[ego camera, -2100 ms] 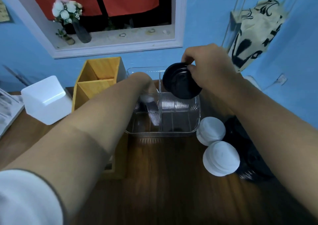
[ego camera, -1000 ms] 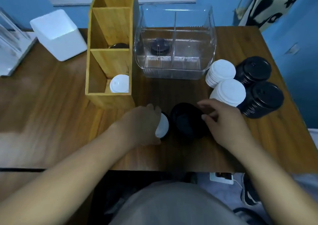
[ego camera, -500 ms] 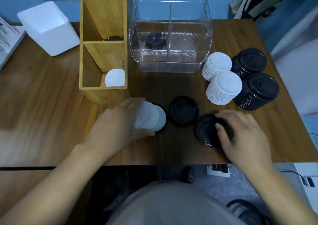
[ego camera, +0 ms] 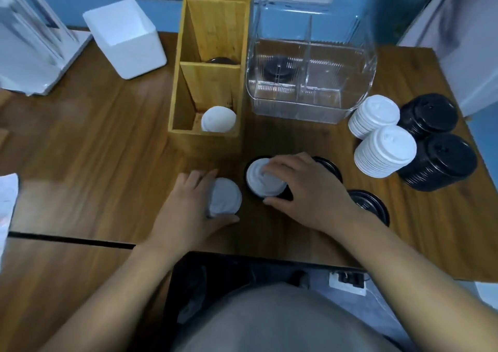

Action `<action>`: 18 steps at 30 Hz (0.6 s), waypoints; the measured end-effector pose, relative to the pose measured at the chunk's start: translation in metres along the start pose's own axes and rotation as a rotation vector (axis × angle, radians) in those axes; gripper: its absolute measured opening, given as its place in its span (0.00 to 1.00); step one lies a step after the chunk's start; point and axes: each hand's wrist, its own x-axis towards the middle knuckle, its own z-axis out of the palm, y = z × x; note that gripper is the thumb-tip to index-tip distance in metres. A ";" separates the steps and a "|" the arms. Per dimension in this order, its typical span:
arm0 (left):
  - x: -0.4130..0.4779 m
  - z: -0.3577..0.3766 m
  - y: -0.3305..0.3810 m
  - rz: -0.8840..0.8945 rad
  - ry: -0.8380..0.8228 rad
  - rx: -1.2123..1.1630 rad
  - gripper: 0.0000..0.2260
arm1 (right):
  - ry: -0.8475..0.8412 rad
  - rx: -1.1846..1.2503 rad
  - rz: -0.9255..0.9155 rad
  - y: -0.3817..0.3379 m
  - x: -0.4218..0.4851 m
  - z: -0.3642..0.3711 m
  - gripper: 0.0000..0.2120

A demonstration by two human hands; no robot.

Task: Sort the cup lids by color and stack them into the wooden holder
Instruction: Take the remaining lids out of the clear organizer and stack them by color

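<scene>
Cup lids are mid-sort at the table's near edge: the left hand [ego camera: 188, 209] curls round one loose white lid [ego camera: 226, 199], and the right hand [ego camera: 310, 190] pinches a nested white lid [ego camera: 260, 180] by its rim, seated on a black lid [ego camera: 286, 196]. This looks like the step of parting white from black. Next, the nested lid needs lifting free without dragging the black one along, then both whites go toward 12 o'clock into the near compartment of the wooden holder [ego camera: 207, 147], where a stored white lid [ego camera: 218, 118] lies.
</scene>
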 end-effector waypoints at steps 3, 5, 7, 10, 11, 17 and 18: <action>-0.006 0.003 -0.005 -0.004 -0.004 -0.103 0.46 | 0.024 0.024 0.031 -0.001 0.006 0.001 0.30; -0.009 0.004 -0.012 -0.007 0.004 -0.178 0.44 | 0.028 0.022 0.030 -0.003 0.010 0.002 0.29; -0.012 0.004 -0.018 -0.008 0.015 -0.250 0.42 | 0.063 0.019 0.007 -0.004 0.012 0.004 0.28; -0.012 0.007 -0.020 0.001 0.001 -0.304 0.41 | 0.093 0.033 0.006 -0.003 0.010 0.006 0.29; -0.011 0.007 -0.020 0.016 -0.006 -0.302 0.41 | 0.104 0.062 0.014 -0.003 0.010 0.006 0.29; -0.008 0.011 -0.022 0.094 -0.016 -0.276 0.39 | 0.105 0.216 0.021 0.000 0.013 0.000 0.32; -0.008 0.011 -0.023 0.095 -0.016 -0.278 0.39 | 0.108 0.237 0.030 0.001 0.013 -0.003 0.31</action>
